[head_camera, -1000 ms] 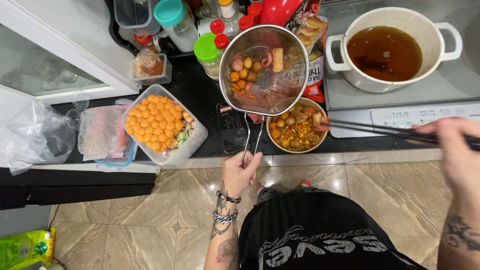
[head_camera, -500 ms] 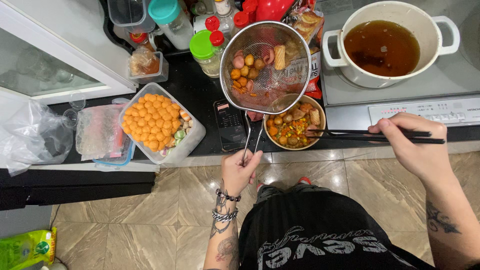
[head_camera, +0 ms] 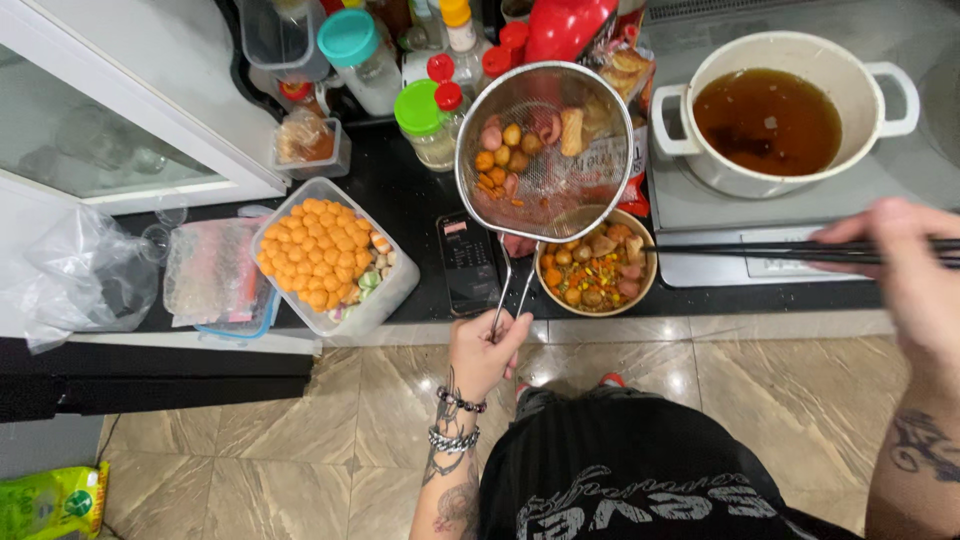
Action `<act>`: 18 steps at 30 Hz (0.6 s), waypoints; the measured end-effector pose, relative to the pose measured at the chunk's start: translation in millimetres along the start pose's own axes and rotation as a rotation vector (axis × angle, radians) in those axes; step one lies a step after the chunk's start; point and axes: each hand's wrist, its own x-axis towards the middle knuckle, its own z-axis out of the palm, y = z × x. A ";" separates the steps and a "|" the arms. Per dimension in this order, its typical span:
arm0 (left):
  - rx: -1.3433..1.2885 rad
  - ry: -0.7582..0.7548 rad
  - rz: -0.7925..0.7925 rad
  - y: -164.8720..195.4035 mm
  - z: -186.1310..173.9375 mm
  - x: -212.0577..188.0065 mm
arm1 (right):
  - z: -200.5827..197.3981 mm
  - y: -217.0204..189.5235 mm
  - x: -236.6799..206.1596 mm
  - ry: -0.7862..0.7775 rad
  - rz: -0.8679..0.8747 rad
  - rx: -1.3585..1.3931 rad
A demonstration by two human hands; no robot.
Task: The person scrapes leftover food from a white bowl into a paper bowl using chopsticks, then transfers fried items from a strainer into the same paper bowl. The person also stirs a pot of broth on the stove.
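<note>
My left hand (head_camera: 483, 350) grips the wire handle of a round mesh strainer (head_camera: 560, 190) tilted up over the black counter, with sausage pieces and small fried balls in it. Just below the strainer sits a paper bowl (head_camera: 640, 290) filled with mixed fried pieces. My right hand (head_camera: 905, 265) holds a pair of long dark chopsticks (head_camera: 760, 250) that reach left, their tips at the bowl's right rim. A white two-handled pot (head_camera: 700, 170) of dark oil stands on the cooktop behind.
A clear plastic tub of orange fish balls (head_camera: 320, 255) sits left, beside a lidded container (head_camera: 210, 275) and a crumpled plastic bag (head_camera: 80, 275). A phone (head_camera: 468, 262) lies by the strainer handle. Bottles and jars (head_camera: 425, 115) crowd the back. A green packet (head_camera: 50, 500) lies on the tiled floor.
My right hand has shifted right and slightly down with the chopsticks, whose tips now rest at the bowl's right rim. The strainer stays tilted over the bowl in my left hand.
</note>
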 end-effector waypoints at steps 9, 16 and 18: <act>0.059 -0.048 -0.063 3.9 -0.4 0.7 | 38.2 -26.8 14.4 -0.023 -0.251 0.116; 0.089 -0.071 -0.053 4.4 1.8 -1.6 | 116.5 -69.5 19.1 -0.007 -0.510 -0.325; 0.104 -0.081 -0.043 5.5 2.7 -2.2 | 124.4 -76.9 22.4 -0.024 -0.515 -0.336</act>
